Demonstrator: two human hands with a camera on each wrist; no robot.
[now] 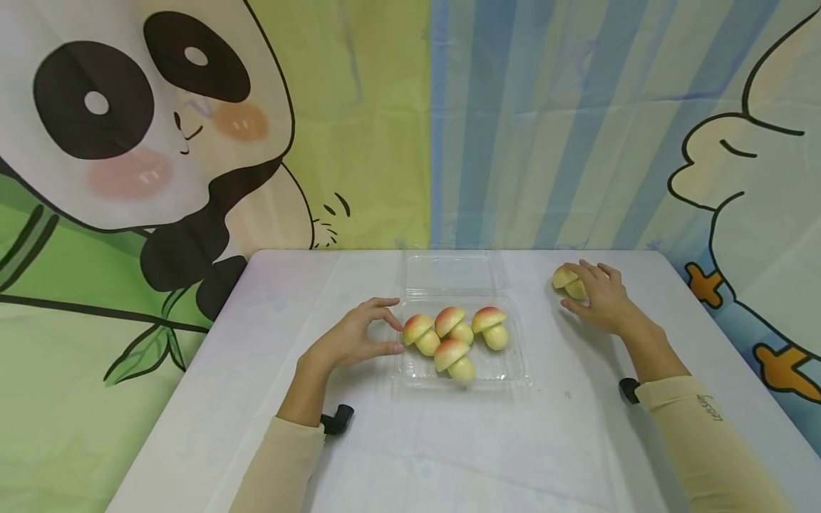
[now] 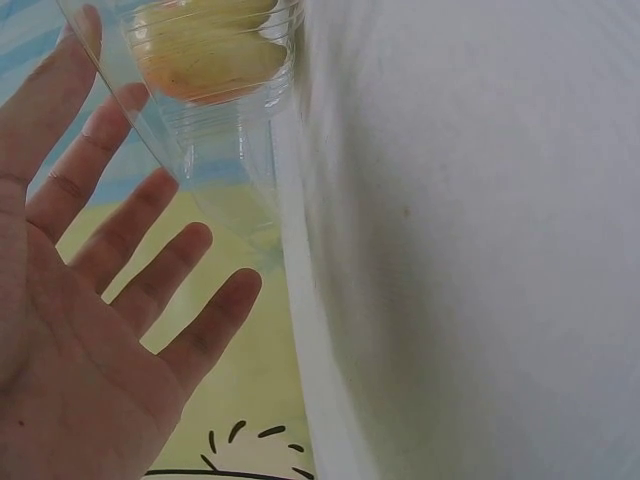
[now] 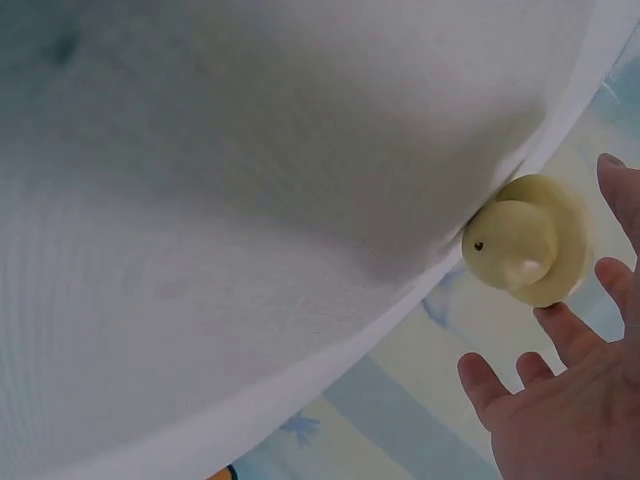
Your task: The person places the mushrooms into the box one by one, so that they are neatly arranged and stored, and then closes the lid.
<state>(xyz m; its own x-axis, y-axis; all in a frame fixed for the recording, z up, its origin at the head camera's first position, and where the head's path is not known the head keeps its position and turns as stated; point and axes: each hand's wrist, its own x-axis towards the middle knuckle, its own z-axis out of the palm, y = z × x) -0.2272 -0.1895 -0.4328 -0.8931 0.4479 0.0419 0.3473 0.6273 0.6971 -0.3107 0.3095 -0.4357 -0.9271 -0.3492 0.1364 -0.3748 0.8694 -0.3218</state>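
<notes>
A clear plastic clamshell box (image 1: 494,370) lies with its lid folded back, holding several toy mushrooms with yellow stems and red-tinged caps, such as the front mushroom (image 1: 457,360). At the box's left edge is my left hand (image 1: 355,335), thumb and fingers spread; in the left wrist view its fingertips reach the clear rim (image 2: 150,140). To the right on the table sits another mushroom (image 1: 567,281), with my right hand (image 1: 603,296) beside it. The right wrist view has this mushroom's rounded stem (image 3: 512,245) facing the camera, with loosely spread fingers around the cap, one fingertip at its edge.
A white cloth covers the table (image 1: 462,449). The open lid (image 1: 452,274) extends toward the table's back edge. Behind hangs a printed curtain with a panda (image 1: 147,107) and blue stripes. Black wrist cameras are strapped to both wrists.
</notes>
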